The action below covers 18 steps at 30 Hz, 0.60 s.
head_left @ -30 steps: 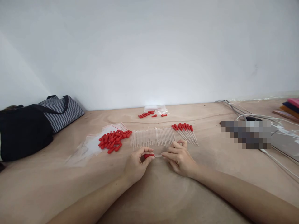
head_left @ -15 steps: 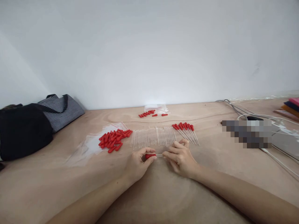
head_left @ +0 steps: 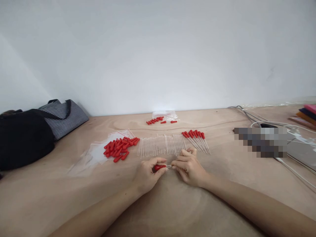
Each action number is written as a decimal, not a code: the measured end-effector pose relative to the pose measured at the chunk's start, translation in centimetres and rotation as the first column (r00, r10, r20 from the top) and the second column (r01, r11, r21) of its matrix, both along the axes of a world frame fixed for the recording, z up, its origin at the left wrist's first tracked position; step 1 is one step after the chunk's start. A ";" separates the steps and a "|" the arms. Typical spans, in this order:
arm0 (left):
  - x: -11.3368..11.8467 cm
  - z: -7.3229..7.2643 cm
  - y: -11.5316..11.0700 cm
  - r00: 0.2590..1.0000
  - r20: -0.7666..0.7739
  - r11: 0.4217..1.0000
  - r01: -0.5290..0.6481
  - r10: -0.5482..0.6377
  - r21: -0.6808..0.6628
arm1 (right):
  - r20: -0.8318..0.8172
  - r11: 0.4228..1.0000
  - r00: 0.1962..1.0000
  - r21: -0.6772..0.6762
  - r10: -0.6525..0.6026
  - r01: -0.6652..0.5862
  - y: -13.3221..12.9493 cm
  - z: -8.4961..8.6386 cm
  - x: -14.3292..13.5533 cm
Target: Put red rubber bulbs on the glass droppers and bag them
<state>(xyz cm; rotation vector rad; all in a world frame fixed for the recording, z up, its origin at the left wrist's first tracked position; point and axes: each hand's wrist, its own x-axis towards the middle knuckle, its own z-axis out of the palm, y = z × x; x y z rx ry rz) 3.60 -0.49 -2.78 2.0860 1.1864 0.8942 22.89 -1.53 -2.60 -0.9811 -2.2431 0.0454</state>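
left hand (head_left: 151, 174) pinching red bulb (head_left: 160, 167), right hand (head_left: 189, 167) gripping clear tube (head_left: 169, 166), wooden tabletop (head_left: 209, 204), pale wall (head_left: 158, 56) behind

Soft, fairly dim light lay evenly on the table (head_left: 49, 187), and the wall (head_left: 158, 59) glowed palest above the table's far edge. A diffuse shadow ran beneath the right forearm (head_left: 247, 200). Fine detail blurred, coarse pixelation masked a right-hand patch, and wide-angle distortion stretched the sides.

- Dropper tubes (head_left: 148, 146): clear
- Rubber bulbs (head_left: 125, 155) left of the dropper tubes: solid red
- Bag (head_left: 64, 122) far left: black-and-white stripes
- Tabletop (head_left: 49, 184) around them: light-brown woodgrain
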 end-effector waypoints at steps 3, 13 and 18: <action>-0.1 0.1 0.3 1.000 -0.003 1.000 0.006 -0.006 -0.002 | -0.001 1.000 1.000 -0.012 -0.011 0.011 0.2 -0.1 0.1; -0.1 0.4 0.7 0.999 -0.035 0.999 0.036 -0.036 0.017 | 0.005 0.998 0.998 -0.005 -0.057 0.057 0.6 -0.1 0.3; 0.1 0.2 0.5 1.000 -0.006 1.000 0.029 -0.029 0.007 | -0.064 0.999 0.997 -0.013 -0.041 0.040 0.3 -0.2 -0.1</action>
